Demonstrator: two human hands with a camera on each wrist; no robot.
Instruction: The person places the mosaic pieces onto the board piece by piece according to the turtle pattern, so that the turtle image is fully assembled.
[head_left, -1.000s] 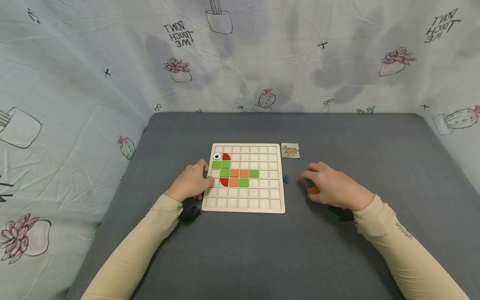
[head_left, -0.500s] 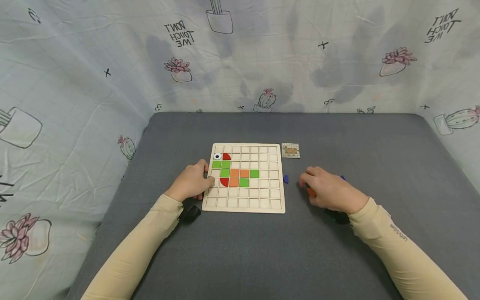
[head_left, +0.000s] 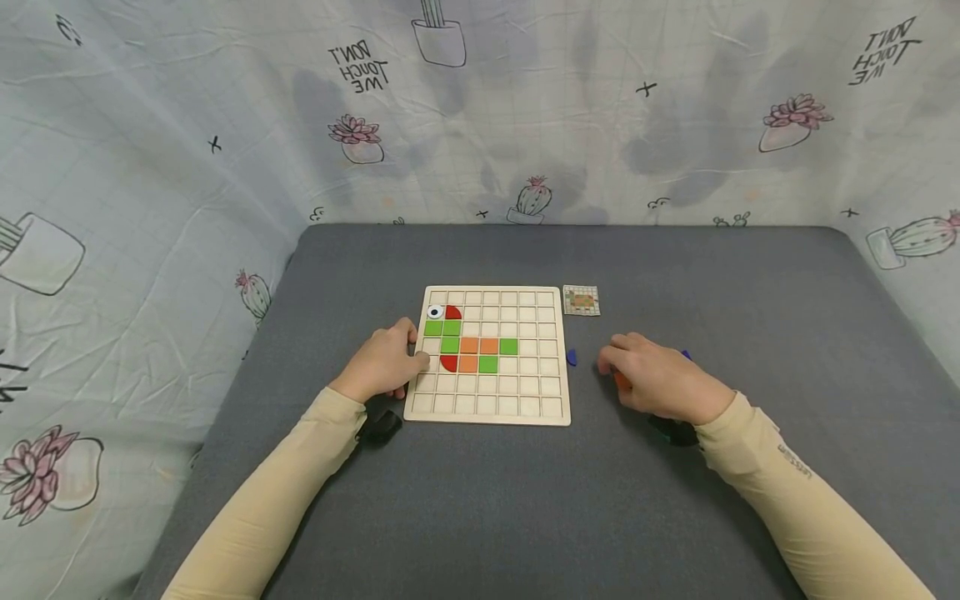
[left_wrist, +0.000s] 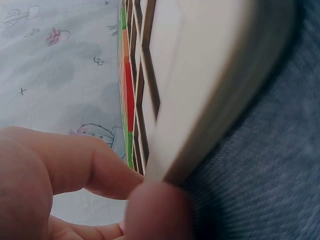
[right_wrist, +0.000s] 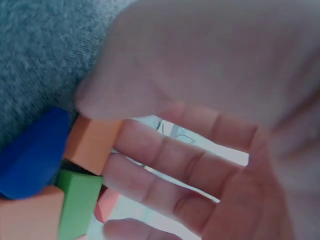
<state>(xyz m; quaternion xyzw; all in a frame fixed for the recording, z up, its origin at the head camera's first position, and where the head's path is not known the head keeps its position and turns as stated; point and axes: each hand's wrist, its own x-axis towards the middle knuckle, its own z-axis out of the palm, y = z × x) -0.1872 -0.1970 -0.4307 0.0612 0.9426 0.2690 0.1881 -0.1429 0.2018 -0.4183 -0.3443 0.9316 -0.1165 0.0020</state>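
My left hand pinches the left edge of a pale wooden grid board; thumb and finger meet its rim in the left wrist view. Green, orange and red tiles, plus a round eye tile, sit in the board's cells. Right of the board, my right hand is low over loose pieces. Its thumb and fingers pinch an orange block. Against that lie a blue rounded piece and a green block. Another orange block and a red piece are partly hidden.
A small pattern card lies at the board's back right corner. One blue piece rests between the board and my right hand. Behind the grey table hangs a printed cloth.
My right hand has shifted slightly left, its thumb and fingers drawing together on the orange block. A blue piece now shows behind it, while the green block is covered. My left hand stays put.
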